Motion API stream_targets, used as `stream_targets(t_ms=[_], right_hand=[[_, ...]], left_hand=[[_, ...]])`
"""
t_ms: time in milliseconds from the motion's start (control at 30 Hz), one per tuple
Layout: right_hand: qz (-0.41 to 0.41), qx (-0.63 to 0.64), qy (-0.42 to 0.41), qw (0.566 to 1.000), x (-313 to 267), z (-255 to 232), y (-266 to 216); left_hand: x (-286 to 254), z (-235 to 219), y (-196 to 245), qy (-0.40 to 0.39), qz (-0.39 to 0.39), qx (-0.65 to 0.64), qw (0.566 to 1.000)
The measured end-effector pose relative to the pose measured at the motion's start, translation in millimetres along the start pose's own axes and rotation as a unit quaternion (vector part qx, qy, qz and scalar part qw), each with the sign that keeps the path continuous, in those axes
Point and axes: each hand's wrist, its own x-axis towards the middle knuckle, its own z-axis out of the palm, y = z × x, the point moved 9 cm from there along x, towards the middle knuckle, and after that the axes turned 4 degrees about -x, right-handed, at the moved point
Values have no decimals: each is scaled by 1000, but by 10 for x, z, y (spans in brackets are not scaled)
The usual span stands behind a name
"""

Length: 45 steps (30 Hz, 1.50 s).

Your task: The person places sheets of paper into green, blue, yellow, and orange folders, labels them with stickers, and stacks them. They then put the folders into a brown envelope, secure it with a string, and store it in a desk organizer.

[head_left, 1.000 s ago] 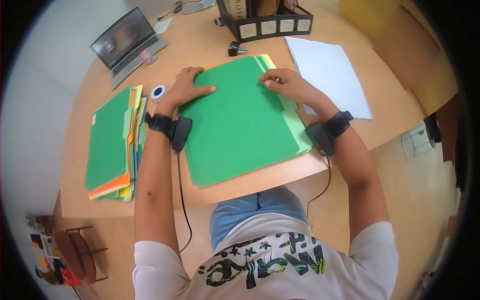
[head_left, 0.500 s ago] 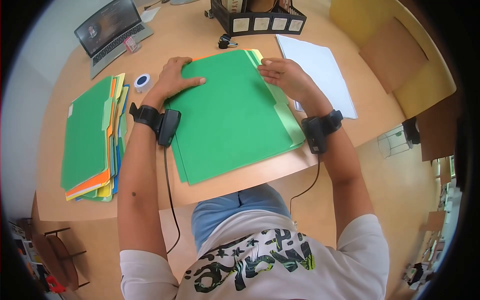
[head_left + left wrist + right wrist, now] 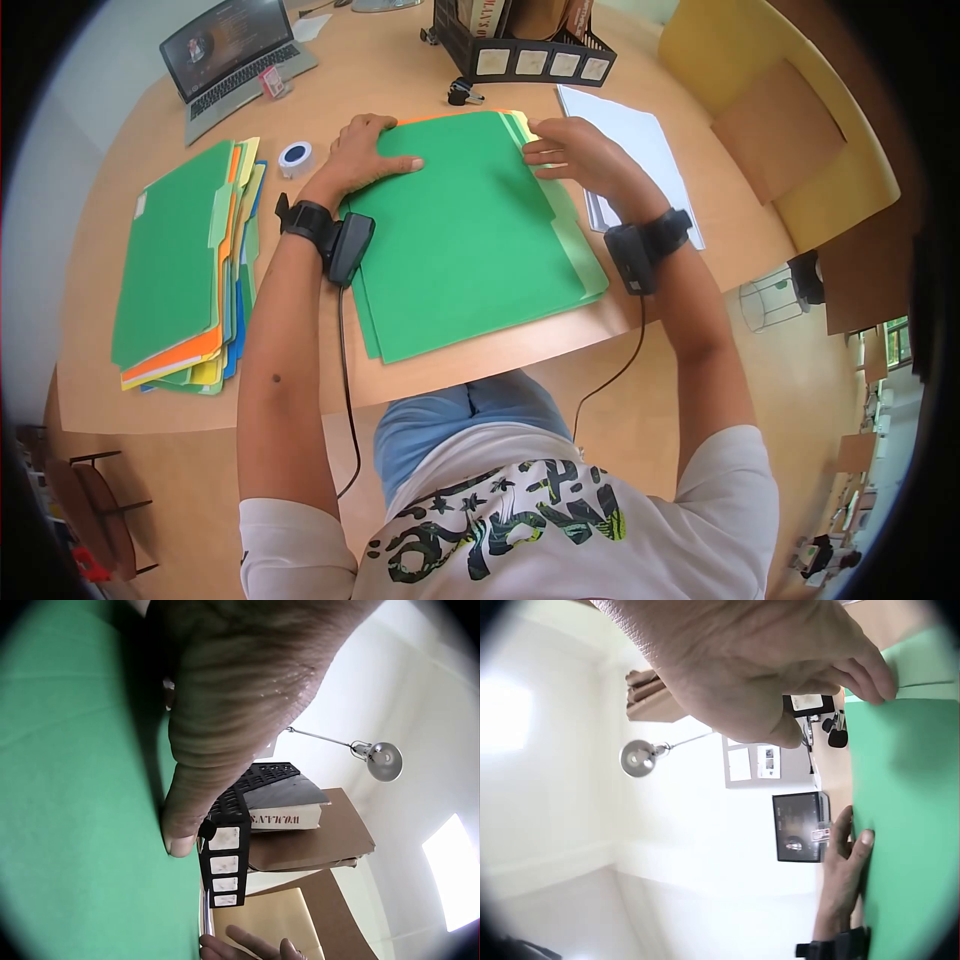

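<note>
The green-topped folder stack (image 3: 460,250) lies near the worktop's (image 3: 370,70) edge, a mixed folder pile (image 3: 172,262) at its nine o'clock. At ten the left hand (image 3: 358,160) rests its thumb on the stack, spread wide from the fingers, while at two the right hand (image 3: 592,162) touches the tabbed edge with loosely bent fingers. Farther off I see white paper (image 3: 640,132) at two and keys (image 3: 462,93) at twelve.
</note>
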Motion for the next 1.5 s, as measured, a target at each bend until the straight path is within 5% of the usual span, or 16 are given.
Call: stream_targets(t_ms=[200, 500, 600, 700, 867, 900, 1000, 1100, 1233, 1300, 1500], right_hand=[[52, -89, 21, 994, 231, -18, -75], [80, 36, 68, 994, 233, -140, 97], [28, 117, 52, 991, 305, -197, 65], [-2, -96, -59, 994, 106, 100, -160], [-108, 0, -35, 994, 48, 234, -504], [-122, 15, -26, 992, 1, 273, -626], [-206, 114, -172, 956, -70, 540, -942], [-195, 100, -138, 966, 98, 450, -955], [-143, -97, 84, 981, 325, -407, -537], [-126, -98, 156, 975, 268, -868, -262], [-58, -156, 182, 969, 42, -1389, 122]], left_hand=[[2, -8, -5, 9, -8, 21, 1000], [-4, 5, -58, 1, -35, 3, 999], [-1, 6, -69, 22, -33, 18, 999], [25, -21, -114, 43, -44, -32, 998], [102, -115, -233, 110, -19, -171, 979], [114, -137, -259, 121, -6, -216, 969], [33, -308, -293, 207, 1, -322, 924], [24, -409, -475, 266, -30, -386, 883], [61, -191, -693, 189, -91, -660, 721], [-51, -233, -582, 172, -97, -713, 673], [156, -187, -677, -86, 119, -805, 574]])
